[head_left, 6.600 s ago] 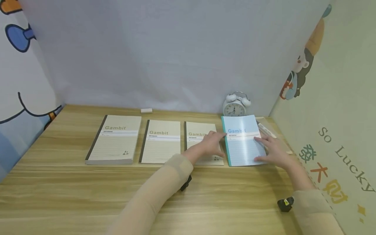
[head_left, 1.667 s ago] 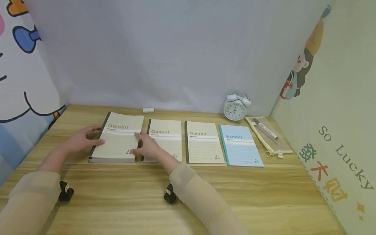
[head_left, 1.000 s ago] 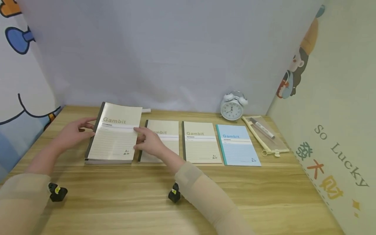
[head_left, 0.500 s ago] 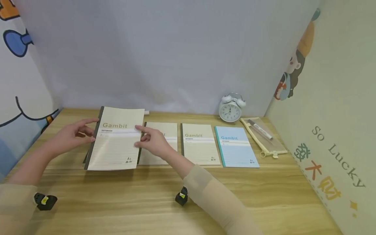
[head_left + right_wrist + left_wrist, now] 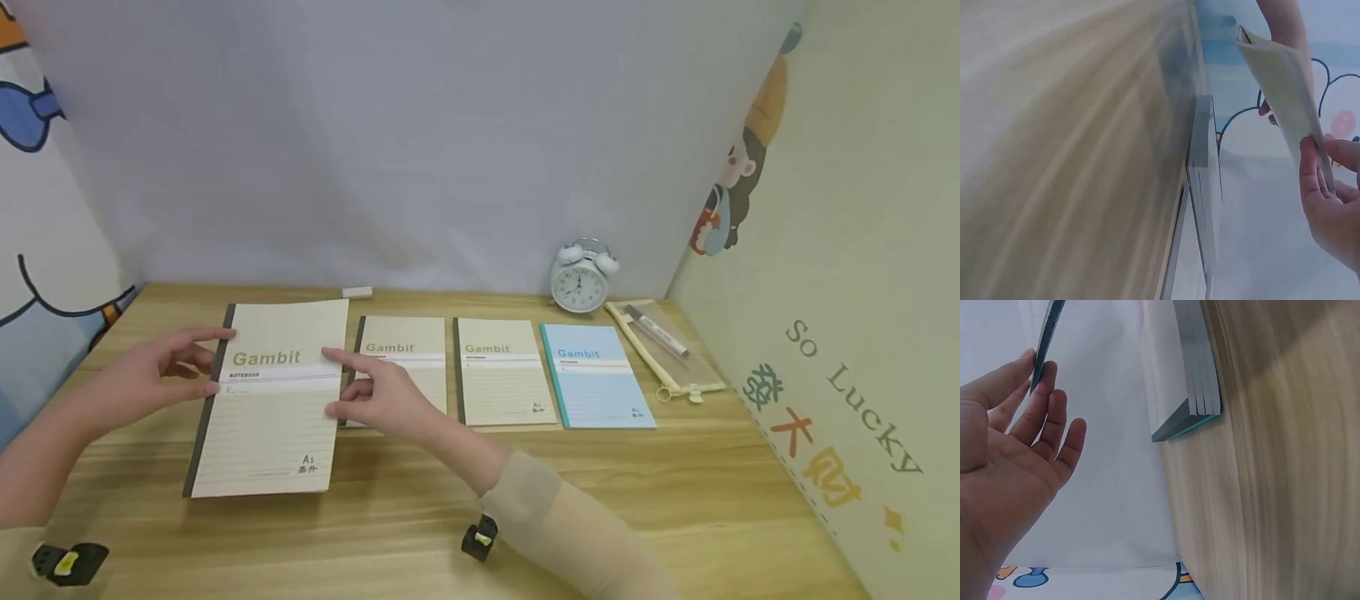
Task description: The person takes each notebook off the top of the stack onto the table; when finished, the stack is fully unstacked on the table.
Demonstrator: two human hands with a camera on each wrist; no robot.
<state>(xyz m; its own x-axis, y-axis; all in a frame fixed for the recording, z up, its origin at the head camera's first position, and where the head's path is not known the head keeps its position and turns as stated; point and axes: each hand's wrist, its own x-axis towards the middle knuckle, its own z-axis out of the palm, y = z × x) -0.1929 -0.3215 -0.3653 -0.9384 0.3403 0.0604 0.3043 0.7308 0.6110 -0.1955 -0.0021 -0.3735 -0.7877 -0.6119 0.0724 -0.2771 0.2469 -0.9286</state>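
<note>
A cream Gambit notebook with a dark spine is raised off the table at the left. My left hand pinches its spine between thumb and fingers; the left wrist view shows the dark spine edge in that pinch. On its right edge, my right hand pinches it with thumb and forefinger. Below it lies a stack of notebooks, a teal edge at its bottom, hidden behind the raised one in the head view. To the right lie two cream notebooks and a blue one.
A white alarm clock stands at the back by the wall. Right of the blue notebook is a mesh zip pouch with a marker on it. A small white block lies at the back edge of the wooden table.
Both hands were at the blue notebook on the right, which now lies flat. They since gripped the top notebook of the left stack, lifted it off and brought it nearer to me.
</note>
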